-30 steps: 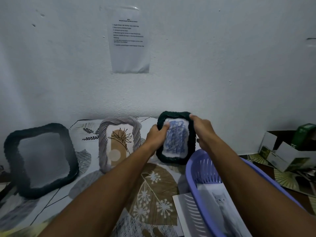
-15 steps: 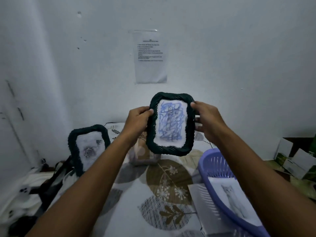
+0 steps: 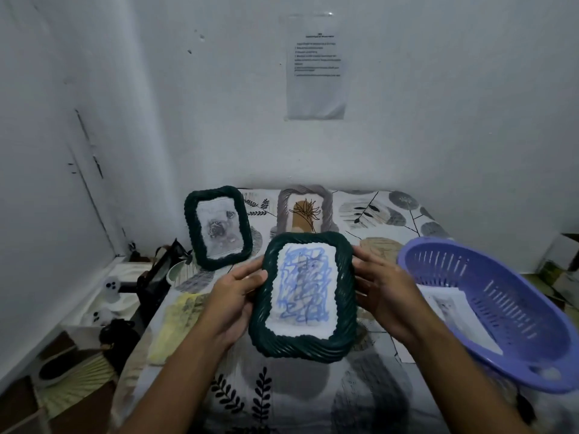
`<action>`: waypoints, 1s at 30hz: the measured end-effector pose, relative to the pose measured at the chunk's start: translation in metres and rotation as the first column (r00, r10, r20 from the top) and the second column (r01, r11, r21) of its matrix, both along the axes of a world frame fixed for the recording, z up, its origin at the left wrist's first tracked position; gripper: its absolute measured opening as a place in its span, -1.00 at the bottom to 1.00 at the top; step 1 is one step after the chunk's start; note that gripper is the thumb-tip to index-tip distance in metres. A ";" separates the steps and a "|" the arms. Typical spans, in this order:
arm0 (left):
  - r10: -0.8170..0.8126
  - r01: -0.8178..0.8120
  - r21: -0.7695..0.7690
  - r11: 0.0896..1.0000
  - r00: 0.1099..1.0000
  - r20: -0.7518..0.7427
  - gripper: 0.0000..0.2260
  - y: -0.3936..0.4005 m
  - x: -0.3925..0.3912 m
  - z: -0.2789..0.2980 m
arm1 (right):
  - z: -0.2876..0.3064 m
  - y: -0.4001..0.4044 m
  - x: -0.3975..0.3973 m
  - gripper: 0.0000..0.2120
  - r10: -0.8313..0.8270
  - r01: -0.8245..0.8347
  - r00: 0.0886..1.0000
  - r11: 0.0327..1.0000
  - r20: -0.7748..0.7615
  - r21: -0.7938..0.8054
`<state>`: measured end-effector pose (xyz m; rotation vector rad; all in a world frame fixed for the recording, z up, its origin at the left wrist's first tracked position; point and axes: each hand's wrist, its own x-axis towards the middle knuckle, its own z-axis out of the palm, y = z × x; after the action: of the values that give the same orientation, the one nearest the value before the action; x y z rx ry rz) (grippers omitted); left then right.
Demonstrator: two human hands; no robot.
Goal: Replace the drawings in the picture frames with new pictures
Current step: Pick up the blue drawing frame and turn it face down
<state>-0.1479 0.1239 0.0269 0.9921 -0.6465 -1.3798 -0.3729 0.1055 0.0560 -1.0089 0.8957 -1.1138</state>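
While both hands, left hand (image 3: pixel 233 303) and right hand (image 3: pixel 383 294), grip the dark green frame (image 3: pixel 305 297) by its edges above the table (image 3: pixel 369 399), turning it carelessly could drop it onto the cloth.

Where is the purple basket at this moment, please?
In the head view, the purple basket lies on the right side of the patterned table, just right of the right hand, with printed pictures inside.
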 end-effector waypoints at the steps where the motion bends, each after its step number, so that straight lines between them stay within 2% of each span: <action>1: 0.007 -0.007 0.013 1.000 1.000 -0.003 -0.69 0.002 0.001 -0.006 | -0.007 0.004 0.002 -0.76 -0.006 0.006 1.000 1.000 0.002 0.016; 5: 0.074 -0.072 0.044 0.996 0.996 -0.052 -0.70 0.006 0.005 -0.024 | -0.031 0.019 0.010 -0.69 0.028 -0.032 0.999 0.993 0.036 0.111; 9: 0.107 -0.103 0.045 0.994 0.990 -0.095 -0.70 0.004 0.012 -0.034 | -0.046 0.028 0.017 -0.83 0.067 -0.083 0.993 0.981 0.099 0.176; 13: 0.111 -0.108 0.048 0.993 0.991 -0.076 -0.69 0.001 0.012 -0.039 | -0.052 0.028 0.019 -0.83 0.064 -0.109 0.976 0.971 0.208 0.211; 15: 0.147 -0.148 0.021 0.989 0.988 0.052 -0.70 0.000 0.011 -0.039 | -0.053 0.026 0.018 -0.86 0.061 -0.111 0.973 0.970 0.223 0.217; 16: 0.191 -0.193 -0.012 0.981 0.962 0.197 -0.69 0.000 0.010 -0.039 | -0.054 0.024 0.018 -0.89 0.055 -0.108 0.972 0.969 0.230 0.223; 17: 0.255 -0.245 -0.075 0.967 0.891 0.375 -0.69 0.000 0.008 -0.037 | -0.055 0.022 0.018 -0.91 0.046 -0.103 0.970 0.968 0.241 0.230; 18: 0.322 -0.276 -0.168 0.947 0.779 0.538 -0.70 0.003 0.005 -0.035 | -0.055 0.021 0.018 -0.92 0.035 -0.096 0.967 0.967 0.253 0.236; 19: 0.378 -0.267 -0.268 0.926 0.671 0.638 -0.71 0.007 0.001 -0.033 | -0.056 0.020 0.019 -0.93 0.026 -0.091 0.965 0.967 0.262 0.238; 20: 0.417 -0.232 -0.352 0.907 0.609 0.675 -0.75 0.011 -0.005 -0.029 | -0.056 0.018 0.019 -0.93 0.022 -0.087 0.964 0.968 0.266 0.236; 22: 0.420 -0.137 -0.436 0.890 0.622 0.661 -0.83 0.020 -0.020 -0.020 | -0.054 0.018 0.022 -0.93 0.020 -0.078 0.968 0.972 0.251 0.223; 25: 0.372 -0.047 -0.461 0.886 0.664 0.649 -0.88 0.026 -0.043 -0.010 | -0.050 0.021 0.027 -0.88 0.026 -0.053 0.984 0.987 0.177 0.150; 30: 0.329 -0.105 -0.370 0.923 0.715 0.617 -0.79 0.016 -0.057 -0.002 | -0.046 0.027 0.037 -0.86 0.005 -0.003 1.000 0.997 0.021 -0.080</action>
<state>-0.2049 0.1396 0.0249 1.2638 -1.2027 -0.6393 -0.3363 0.1327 0.0101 -1.0620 0.8380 -1.1623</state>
